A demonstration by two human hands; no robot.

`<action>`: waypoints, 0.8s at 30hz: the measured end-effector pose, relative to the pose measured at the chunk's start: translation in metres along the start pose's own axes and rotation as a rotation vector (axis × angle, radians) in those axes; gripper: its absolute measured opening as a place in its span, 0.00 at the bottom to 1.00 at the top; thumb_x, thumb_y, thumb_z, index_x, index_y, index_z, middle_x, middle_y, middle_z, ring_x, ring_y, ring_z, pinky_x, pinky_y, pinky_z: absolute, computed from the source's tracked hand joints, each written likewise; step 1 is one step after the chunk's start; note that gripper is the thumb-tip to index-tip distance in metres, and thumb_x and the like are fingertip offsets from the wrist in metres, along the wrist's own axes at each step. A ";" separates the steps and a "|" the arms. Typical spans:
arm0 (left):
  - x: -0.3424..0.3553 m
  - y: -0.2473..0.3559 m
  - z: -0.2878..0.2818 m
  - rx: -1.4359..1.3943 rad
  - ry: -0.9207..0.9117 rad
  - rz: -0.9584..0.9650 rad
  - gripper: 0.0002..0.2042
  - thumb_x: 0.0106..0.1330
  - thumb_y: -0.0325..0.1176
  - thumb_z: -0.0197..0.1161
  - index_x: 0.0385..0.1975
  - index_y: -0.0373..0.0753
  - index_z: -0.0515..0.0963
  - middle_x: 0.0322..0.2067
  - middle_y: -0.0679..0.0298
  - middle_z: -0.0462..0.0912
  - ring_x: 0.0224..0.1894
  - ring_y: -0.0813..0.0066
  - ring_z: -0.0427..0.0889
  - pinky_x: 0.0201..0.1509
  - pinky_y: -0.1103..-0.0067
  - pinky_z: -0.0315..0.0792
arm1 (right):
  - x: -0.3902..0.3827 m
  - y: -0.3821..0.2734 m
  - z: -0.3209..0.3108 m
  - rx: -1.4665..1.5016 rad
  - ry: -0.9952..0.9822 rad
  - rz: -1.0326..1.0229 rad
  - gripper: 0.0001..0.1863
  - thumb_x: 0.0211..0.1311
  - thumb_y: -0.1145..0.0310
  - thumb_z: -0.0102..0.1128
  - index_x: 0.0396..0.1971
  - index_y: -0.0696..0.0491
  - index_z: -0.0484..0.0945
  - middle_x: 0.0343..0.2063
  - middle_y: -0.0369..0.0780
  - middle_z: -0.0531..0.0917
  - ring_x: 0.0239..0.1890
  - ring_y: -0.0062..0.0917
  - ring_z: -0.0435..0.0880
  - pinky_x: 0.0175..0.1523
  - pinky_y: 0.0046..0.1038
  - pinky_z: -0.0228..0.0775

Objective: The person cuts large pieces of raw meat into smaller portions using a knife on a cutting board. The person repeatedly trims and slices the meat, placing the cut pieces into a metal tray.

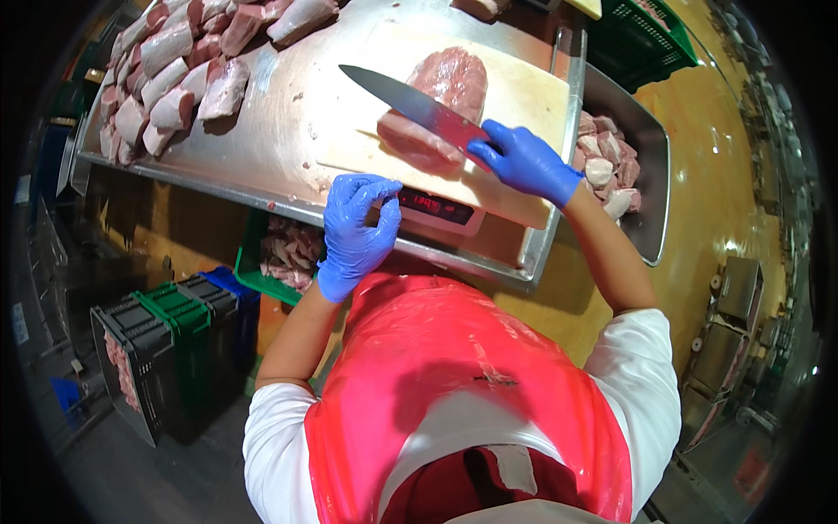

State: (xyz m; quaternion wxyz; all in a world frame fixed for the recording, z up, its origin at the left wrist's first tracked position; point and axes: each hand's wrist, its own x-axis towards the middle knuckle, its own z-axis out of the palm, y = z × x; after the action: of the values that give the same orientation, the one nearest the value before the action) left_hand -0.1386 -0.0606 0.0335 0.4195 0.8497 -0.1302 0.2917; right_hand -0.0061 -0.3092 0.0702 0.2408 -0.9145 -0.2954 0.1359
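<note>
My right hand [524, 162], in a blue glove, is closed round the handle of a large knife [407, 105], whose long blade lies over a thick slab of raw meat [451, 73] on the white cutting board [525, 105]. My left hand [356, 229], also gloved, is at the board's near left edge, beside a scale [452, 216] with a red display under the board. Its fingers are curled; I cannot make out what, if anything, is in them.
A steel table [288, 140] bears piled meat chunks [166, 52] at the left. At right stand a steel tub [648, 205] of cut pieces and a green crate [635, 39]. Below the table's left are a green bin [253, 275] of scraps and stacked crates [166, 349].
</note>
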 end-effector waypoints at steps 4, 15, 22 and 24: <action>-0.004 0.010 0.013 0.019 0.032 -0.018 0.13 0.53 0.20 0.66 0.38 0.42 0.83 0.35 0.60 0.82 0.39 0.60 0.80 0.44 0.69 0.75 | -0.007 0.007 -0.003 -0.048 -0.065 0.004 0.19 0.71 0.53 0.57 0.41 0.56 0.76 0.33 0.56 0.83 0.37 0.55 0.81 0.41 0.46 0.73; 0.002 0.006 0.063 -0.213 0.114 -0.404 0.27 0.61 0.24 0.66 0.62 0.36 0.70 0.58 0.52 0.70 0.58 0.60 0.73 0.63 0.70 0.68 | -0.033 0.038 -0.012 0.341 0.307 0.190 0.15 0.72 0.57 0.59 0.37 0.56 0.75 0.23 0.46 0.81 0.24 0.32 0.84 0.31 0.37 0.74; 0.105 -0.104 0.102 -0.536 -0.068 -0.416 0.16 0.64 0.28 0.53 0.50 0.30 0.75 0.42 0.57 0.80 0.50 0.65 0.79 0.60 0.73 0.71 | 0.053 -0.027 0.062 1.238 0.664 0.125 0.11 0.75 0.62 0.56 0.41 0.55 0.71 0.22 0.37 0.77 0.14 0.17 0.73 0.17 0.21 0.66; 0.114 -0.100 0.086 -0.798 -0.209 -0.597 0.16 0.63 0.30 0.55 0.50 0.31 0.76 0.43 0.57 0.80 0.48 0.66 0.79 0.58 0.72 0.73 | 0.047 -0.039 0.076 1.150 0.622 0.143 0.09 0.75 0.65 0.54 0.43 0.55 0.68 0.22 0.37 0.76 0.13 0.17 0.73 0.17 0.21 0.67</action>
State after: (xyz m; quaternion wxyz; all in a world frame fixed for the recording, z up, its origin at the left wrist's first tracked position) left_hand 0.0320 -0.0647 -0.0028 0.7613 0.6480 -0.0244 -0.0001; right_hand -0.0174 -0.2260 0.0213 0.7558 -0.6539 -0.0306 0.0171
